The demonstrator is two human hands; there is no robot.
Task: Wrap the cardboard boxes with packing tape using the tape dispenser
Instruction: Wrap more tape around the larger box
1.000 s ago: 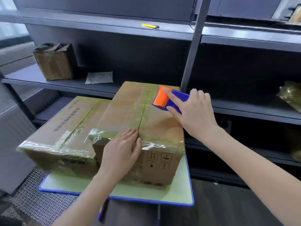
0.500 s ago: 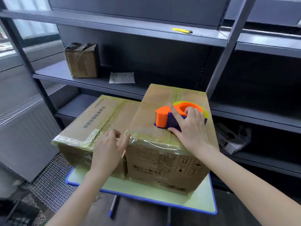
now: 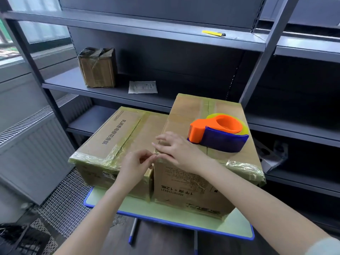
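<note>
Grey metal shelving (image 3: 165, 28) backs your green desk (image 3: 165, 212); both brown cardboard boxes (image 3: 184, 186) look nearly wrapped, orange-and-blue tape dispenser (image 3: 217, 133) set down, left hand (image 3: 134, 166) pinching clear packing tape (image 3: 155, 157), right hand (image 3: 180, 151) pressing flat.

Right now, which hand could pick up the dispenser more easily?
The right hand: it lies flat on the tall box, beside the dispenser. The left hand is farther off, and seems to pinch tape at the box corner.

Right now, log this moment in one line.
tape dispenser: lying free on taller box | right hand: pressing box's top edge | left hand: pinching edge tape at its corner
</note>
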